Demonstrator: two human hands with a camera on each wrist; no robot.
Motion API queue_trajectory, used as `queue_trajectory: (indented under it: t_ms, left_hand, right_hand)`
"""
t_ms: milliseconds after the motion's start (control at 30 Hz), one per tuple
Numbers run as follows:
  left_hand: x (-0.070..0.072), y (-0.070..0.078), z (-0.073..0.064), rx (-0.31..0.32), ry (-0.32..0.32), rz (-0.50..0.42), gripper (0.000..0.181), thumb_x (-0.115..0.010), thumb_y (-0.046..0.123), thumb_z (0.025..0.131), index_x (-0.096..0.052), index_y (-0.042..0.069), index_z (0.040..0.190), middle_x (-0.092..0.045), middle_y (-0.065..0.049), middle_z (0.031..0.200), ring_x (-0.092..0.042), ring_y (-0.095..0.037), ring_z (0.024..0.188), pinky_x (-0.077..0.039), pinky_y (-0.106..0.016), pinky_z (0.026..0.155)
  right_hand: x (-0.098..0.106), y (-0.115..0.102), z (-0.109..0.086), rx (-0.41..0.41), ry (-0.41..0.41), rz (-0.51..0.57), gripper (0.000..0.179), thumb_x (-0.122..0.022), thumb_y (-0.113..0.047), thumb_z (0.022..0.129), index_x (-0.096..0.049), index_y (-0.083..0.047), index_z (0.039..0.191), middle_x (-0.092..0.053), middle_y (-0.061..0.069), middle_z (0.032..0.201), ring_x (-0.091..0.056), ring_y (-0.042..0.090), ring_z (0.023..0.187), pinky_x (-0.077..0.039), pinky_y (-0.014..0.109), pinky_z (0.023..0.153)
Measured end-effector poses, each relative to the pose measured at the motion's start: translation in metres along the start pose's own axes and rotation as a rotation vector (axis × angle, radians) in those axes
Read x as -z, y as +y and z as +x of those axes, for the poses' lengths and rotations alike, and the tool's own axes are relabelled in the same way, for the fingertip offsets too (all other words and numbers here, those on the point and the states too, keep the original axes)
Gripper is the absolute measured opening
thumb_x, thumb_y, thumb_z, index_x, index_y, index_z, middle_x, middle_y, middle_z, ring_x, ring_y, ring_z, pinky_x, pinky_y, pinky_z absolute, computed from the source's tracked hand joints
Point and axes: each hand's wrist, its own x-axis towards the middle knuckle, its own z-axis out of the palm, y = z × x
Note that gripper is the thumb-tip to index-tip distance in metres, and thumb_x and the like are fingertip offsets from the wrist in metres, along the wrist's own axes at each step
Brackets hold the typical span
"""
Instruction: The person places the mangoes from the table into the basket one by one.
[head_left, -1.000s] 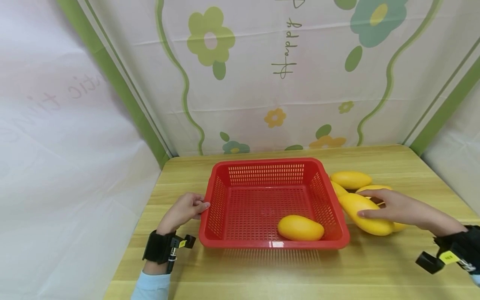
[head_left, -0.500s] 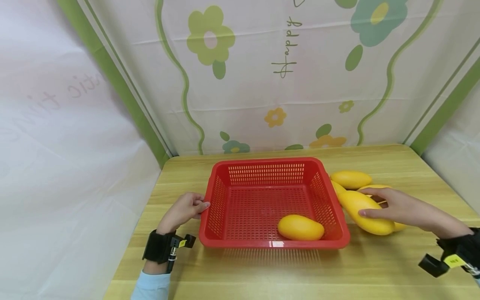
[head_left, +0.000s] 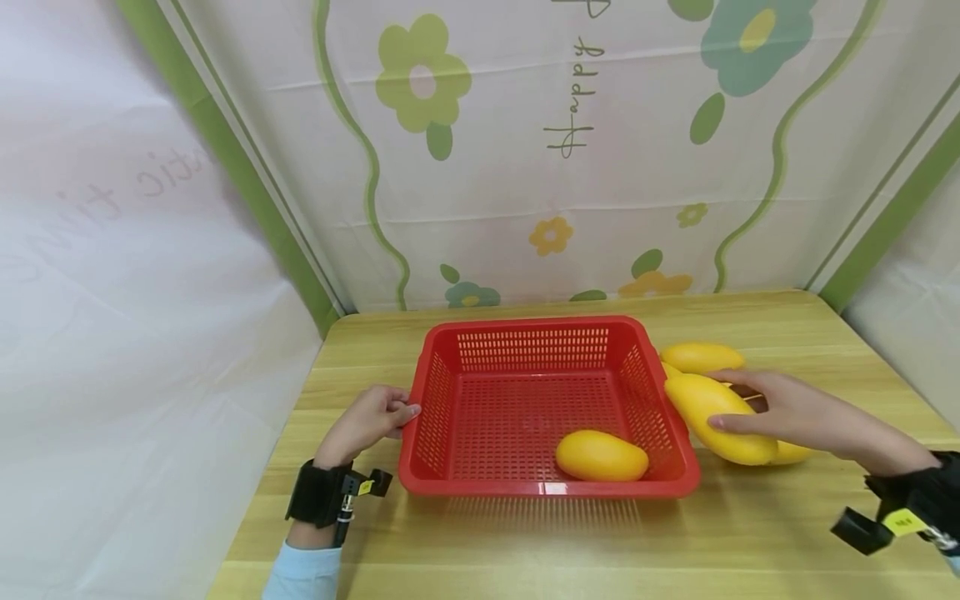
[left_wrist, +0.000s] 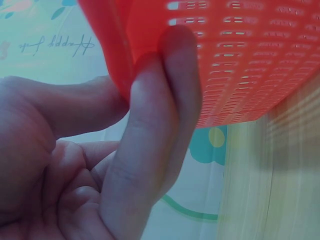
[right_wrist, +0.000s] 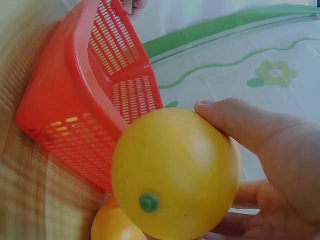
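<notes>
The left hand (head_left: 371,419) pinches the red basket (head_left: 480,487) by its rim. The right hand (head_left: 798,412) has its fingers clamped on a yellow fruit (head_left: 703,403).

In the head view, "Happy" (head_left: 572,96) stands on the back cloth (head_left: 480,183) in thin green script, turned on its side and running upward, its H lowest. Above the y, part of another letter (head_left: 596,8) is cut off by the top edge. The left cloth (head_left: 112,350) bears paler, mirrored lettering, running right to left: "tic" (head_left: 167,172), then "tim" (head_left: 90,204), with fainter marks beyond. In the left wrist view, script on cloth (left_wrist: 55,65) also runs right to left: "Happy", then a short word, perhaps "Life" (left_wrist: 37,46). A yellow tag (head_left: 904,522) by the right wrist has dark marks too small to read
</notes>
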Motion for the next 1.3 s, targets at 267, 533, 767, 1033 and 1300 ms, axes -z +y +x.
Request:
queue_trajectory:
  t_ms: [267, 533, 767, 1033, 1300]
  left_hand:
    - [0.000, 0.000, 0.000, 0.007, 0.002, 0.012, 0.022, -0.056, 0.006, 0.101, -0.066, -0.010, 0.113, -0.074, -0.017, 0.095, -0.076, -0.024, 0.083, -0.064, -0.038, 0.076]
    - [0.001, -0.001, 0.000, 0.006, 0.004, 0.002, 0.022, -0.056, 0.005, 0.101, -0.065, -0.010, 0.114, -0.074, -0.017, 0.093, -0.076, -0.025, 0.083, -0.064, -0.038, 0.077]
    - [-0.001, -0.003, 0.001, 0.012, 0.006, -0.004, 0.023, -0.056, 0.006, 0.101, -0.065, -0.010, 0.115, -0.075, -0.017, 0.096, -0.076, -0.025, 0.082, -0.064, -0.038, 0.077]
    - [-0.001, -0.001, 0.002, -0.009, 0.007, 0.012, 0.021, -0.056, 0.006, 0.101, -0.066, -0.010, 0.111, -0.074, -0.017, 0.094, -0.076, -0.024, 0.082, -0.064, -0.041, 0.077]
    - [-0.002, -0.002, 0.001, -0.016, 0.003, 0.012, 0.024, -0.055, 0.008, 0.102, -0.065, -0.010, 0.113, -0.074, -0.018, 0.098, -0.076, -0.024, 0.083, -0.064, -0.037, 0.076]
  right_hand:
    - [0.001, -0.015, 0.005, 0.028, 0.033, 0.017, 0.065, -0.072, -0.036, 0.092, -0.050, 0.000, 0.141, -0.064, 0.016, 0.128, -0.061, 0.029, 0.109, -0.055, 0.025, 0.078]
    - [-0.001, -0.022, 0.011, 0.080, 0.028, 0.048, 0.064, -0.072, -0.034, 0.092, -0.051, -0.001, 0.142, -0.066, 0.011, 0.125, -0.060, 0.001, 0.101, -0.056, 0.018, 0.079]
    - [-0.001, -0.027, 0.016, 0.097, 0.008, 0.078, 0.063, -0.071, -0.034, 0.093, -0.049, -0.002, 0.143, -0.065, 0.008, 0.124, -0.059, -0.001, 0.098, -0.056, 0.019, 0.080]
    - [-0.003, -0.035, 0.021, 0.137, 0.033, 0.067, 0.062, -0.072, -0.036, 0.092, -0.052, -0.006, 0.142, -0.065, 0.005, 0.127, -0.058, -0.003, 0.101, -0.054, 0.020, 0.083]
    - [-0.005, -0.046, 0.030, 0.147, 0.052, 0.065, 0.067, -0.074, -0.037, 0.090, -0.051, 0.000, 0.142, -0.066, 0.010, 0.127, -0.063, 0.017, 0.108, -0.056, 0.022, 0.084]
